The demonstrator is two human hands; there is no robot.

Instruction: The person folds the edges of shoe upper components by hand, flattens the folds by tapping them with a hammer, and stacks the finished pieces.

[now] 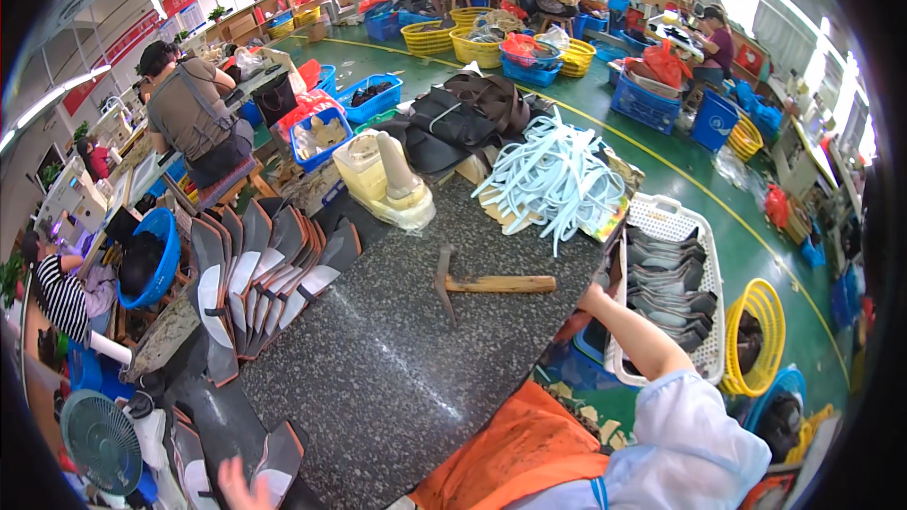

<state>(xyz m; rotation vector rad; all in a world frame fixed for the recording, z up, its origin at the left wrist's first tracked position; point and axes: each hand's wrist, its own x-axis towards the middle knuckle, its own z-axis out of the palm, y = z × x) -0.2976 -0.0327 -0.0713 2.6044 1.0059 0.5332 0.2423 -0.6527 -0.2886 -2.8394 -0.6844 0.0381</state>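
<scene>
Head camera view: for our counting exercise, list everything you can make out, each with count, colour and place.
Hammer: one, wooden handle, dark head, on the speckled worktop
Curved pieces: many, grey and white, worktop's left side
Strips: one heap, pale blue, worktop's far right
Container: one, cream, worktop's far side
Sheet material: one pile, black and brown, beyond the container
White basket: one, white, right of worktop, holding grey pieces
Yellow baskets: several, yellow, right and far
Blue bins: several, blue, around the room
Fan: one, green, lower left
Other people: several, varied clothing, left and far
Apron: one, orange, lower middle
Left hand: one, bare, lower left
Right hand: one, bare, worktop's right edge
</scene>
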